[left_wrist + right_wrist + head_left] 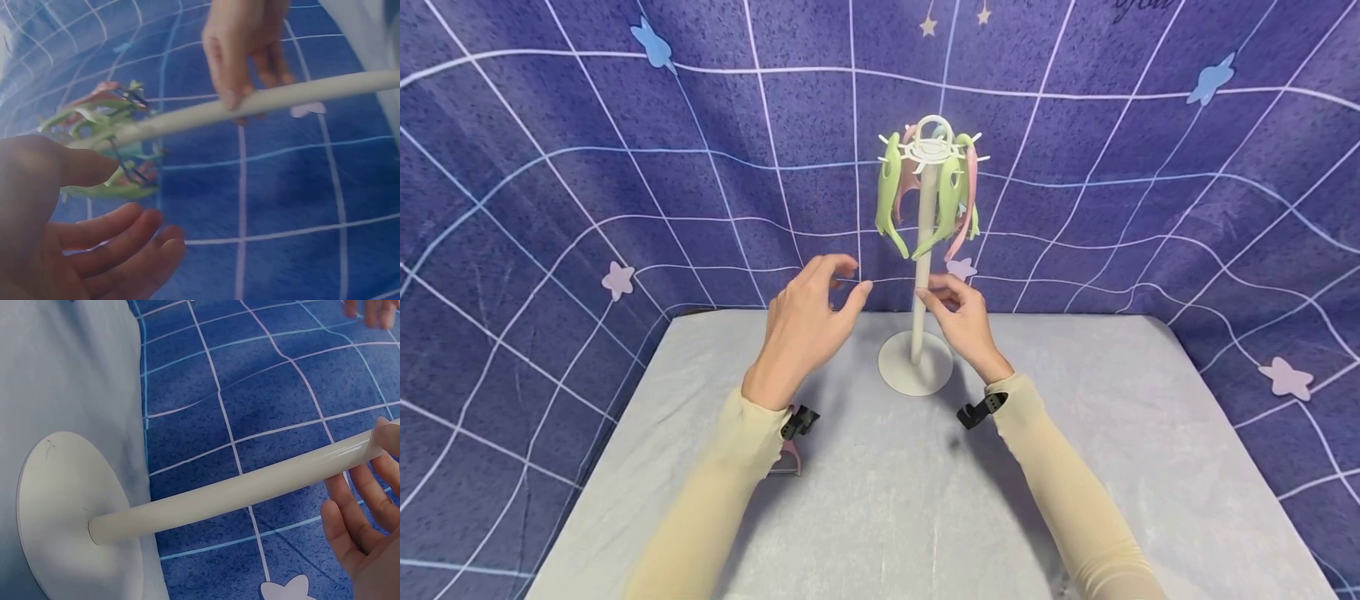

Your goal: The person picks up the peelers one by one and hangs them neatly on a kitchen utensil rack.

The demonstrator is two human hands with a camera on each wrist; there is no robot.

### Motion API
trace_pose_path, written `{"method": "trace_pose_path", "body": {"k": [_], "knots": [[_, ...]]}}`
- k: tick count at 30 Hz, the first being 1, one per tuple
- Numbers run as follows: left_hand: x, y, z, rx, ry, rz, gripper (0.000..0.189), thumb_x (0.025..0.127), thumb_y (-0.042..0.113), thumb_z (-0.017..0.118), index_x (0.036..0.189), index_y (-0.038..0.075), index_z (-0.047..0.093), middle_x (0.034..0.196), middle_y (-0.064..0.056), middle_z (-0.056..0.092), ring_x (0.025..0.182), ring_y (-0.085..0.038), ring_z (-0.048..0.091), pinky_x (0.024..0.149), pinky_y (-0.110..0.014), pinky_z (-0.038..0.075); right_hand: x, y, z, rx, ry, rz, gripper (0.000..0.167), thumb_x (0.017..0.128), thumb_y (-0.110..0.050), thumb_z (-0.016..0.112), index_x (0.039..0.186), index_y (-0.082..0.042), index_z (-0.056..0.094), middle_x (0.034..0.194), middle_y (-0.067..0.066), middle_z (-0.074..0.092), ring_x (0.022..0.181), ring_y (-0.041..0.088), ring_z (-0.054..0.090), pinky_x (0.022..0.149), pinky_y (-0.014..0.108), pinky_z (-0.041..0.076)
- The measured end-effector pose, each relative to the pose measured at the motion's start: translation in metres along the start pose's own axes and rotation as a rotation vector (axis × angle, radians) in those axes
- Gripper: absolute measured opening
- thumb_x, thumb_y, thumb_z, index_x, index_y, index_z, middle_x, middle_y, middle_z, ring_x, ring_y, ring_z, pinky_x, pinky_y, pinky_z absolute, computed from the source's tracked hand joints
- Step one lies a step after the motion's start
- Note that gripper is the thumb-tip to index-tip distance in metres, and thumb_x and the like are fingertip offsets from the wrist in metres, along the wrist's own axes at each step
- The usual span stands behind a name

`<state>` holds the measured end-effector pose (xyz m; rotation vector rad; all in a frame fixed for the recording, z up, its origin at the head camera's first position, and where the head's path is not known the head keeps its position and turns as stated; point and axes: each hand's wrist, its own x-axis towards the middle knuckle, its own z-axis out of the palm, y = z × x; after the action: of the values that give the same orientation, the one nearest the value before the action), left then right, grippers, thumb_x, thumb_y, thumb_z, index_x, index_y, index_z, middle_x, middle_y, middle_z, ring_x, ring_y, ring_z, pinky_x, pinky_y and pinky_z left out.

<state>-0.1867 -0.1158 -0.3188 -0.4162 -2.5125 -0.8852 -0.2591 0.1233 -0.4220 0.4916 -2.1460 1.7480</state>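
A white rotating-style hanging stand rises from a round base on the table. Green peelers and pink peelers hang from hooks around its top ring. Thumb and fingers of my right hand pinch the pole partway up. To the left of the pole, my left hand is held in the air, fingers loosely bent and apart, with nothing in it. In the left wrist view, the hanging peelers appear beyond the left thumb, blurred.
Partly hidden under my left forearm, another pink peeler with a metal blade lies on the table. A pale grey cloth covers the table. Behind it hangs a blue backdrop with grid lines and stars.
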Motion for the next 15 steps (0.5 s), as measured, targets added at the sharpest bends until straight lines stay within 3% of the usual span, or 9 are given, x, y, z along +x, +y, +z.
{"method": "trace_pose_path", "body": {"k": [7,15], "knots": [[-0.027,-0.026,0.007,0.026,-0.072,-0.073,0.035,0.104,0.043,0.067,0.129,0.018,0.07,0.12,0.0,0.072,0.097,-0.022,0.072,0.077,-0.047,0.059,-0.005,-0.029,-0.002,0.005,-0.018,0.006,0.02,0.102,0.0,0.071,0.119,0.011,0.072,0.107,0.033,0.073,0.097,0.053,0.071,0.09,0.038,0.059],[-0.046,-0.053,0.017,0.029,-0.184,-0.096,0.034,0.105,0.043,0.067,0.127,0.018,0.07,0.12,-0.002,0.073,0.099,-0.024,0.073,0.079,-0.047,0.06,-0.006,-0.035,-0.002,0.017,-0.017,0.026,0.021,0.102,-0.001,0.072,0.119,0.011,0.072,0.108,0.033,0.073,0.098,0.053,0.07,0.09,0.032,0.059]]}}
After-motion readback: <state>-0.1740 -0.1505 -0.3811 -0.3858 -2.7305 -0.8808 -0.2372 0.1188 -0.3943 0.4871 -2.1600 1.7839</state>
